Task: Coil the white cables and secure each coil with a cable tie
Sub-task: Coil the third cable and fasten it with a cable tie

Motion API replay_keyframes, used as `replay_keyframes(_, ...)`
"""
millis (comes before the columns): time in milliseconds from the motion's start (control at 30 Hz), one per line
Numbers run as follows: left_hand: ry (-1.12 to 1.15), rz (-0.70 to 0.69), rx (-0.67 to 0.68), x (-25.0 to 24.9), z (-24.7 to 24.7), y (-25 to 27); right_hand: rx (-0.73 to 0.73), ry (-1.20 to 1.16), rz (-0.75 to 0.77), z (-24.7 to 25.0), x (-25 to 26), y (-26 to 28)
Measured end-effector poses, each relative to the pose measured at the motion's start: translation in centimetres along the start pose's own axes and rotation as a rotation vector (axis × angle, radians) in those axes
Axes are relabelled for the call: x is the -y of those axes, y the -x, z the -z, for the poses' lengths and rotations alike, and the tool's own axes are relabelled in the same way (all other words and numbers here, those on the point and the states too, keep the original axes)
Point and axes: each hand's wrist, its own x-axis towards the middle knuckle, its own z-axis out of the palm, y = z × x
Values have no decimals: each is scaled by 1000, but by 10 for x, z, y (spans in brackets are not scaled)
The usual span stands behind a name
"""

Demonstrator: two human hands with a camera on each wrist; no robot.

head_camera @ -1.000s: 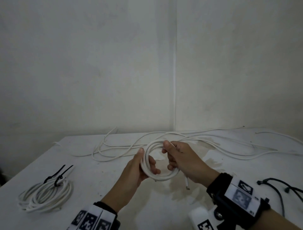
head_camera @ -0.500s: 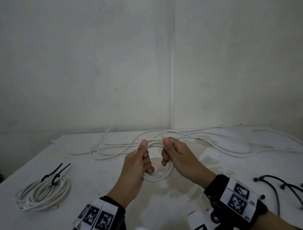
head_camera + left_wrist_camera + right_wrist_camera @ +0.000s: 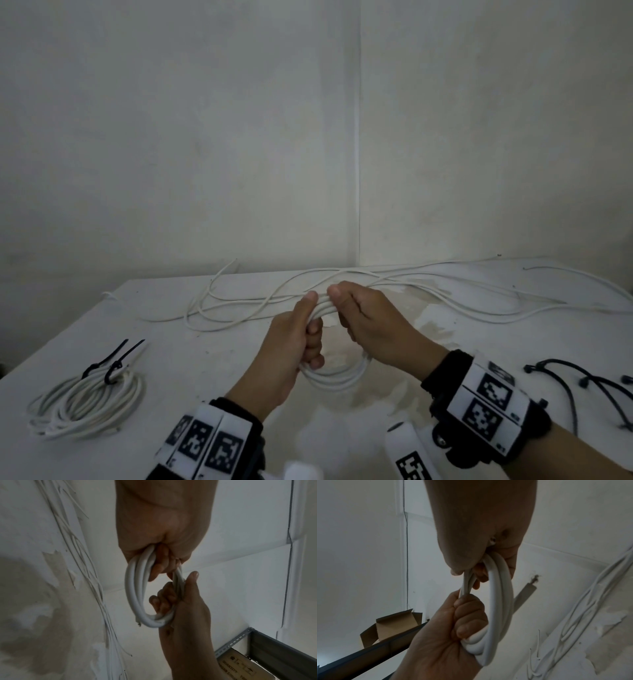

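Note:
A small coil of white cable [image 3: 337, 378] hangs above the white table [image 3: 222, 363] at the centre. My left hand [image 3: 296, 339] grips the coil's top left with its fingers curled round the strands [image 3: 500, 601]. Right beside it, thumb almost against thumb, my right hand [image 3: 364, 322] grips the top of the same coil [image 3: 135, 595]. In the left wrist view my right hand's fingers [image 3: 164, 599] curl through the loop. A finished coil [image 3: 85, 406] bound with a black cable tie [image 3: 114, 359] lies at the left. Loose white cables [image 3: 239, 305] sprawl along the back.
Several black cable ties [image 3: 582, 380] lie at the table's right edge. The table stands in a wall corner [image 3: 358, 171]. A grey metal shelf frame [image 3: 274, 646] and an open cardboard box [image 3: 393, 623] show in the wrist views.
Both hands have risen and come together at the top of the coil. The loop, which faced me flat before, now hangs down below the hands.

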Motion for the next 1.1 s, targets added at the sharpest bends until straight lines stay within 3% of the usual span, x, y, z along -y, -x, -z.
replay_keyframes(233,149,-73,-108,-4,-2,-9,-98,-149,-25,3,-5,4)
replay_keyframes(367,156,-38,1,1,0,-14,-147,-193,-37,1,-8,-1)
replay_keyframes(633,-63,26,162,-9,3,-20,-75,117,79,11,-12,-4)
replay_keyframes(800,65,-19,37,-1,-11,-18,-93,64,117,11,-20,-6)
replay_keyframes(933,178,-76,-56,0,-16,-23,-95,-111,-16,18,-25,-5)
replay_keyframes(1100,208,-60,6,11,-17,-27,-25,-245,-76,29,-26,-1)
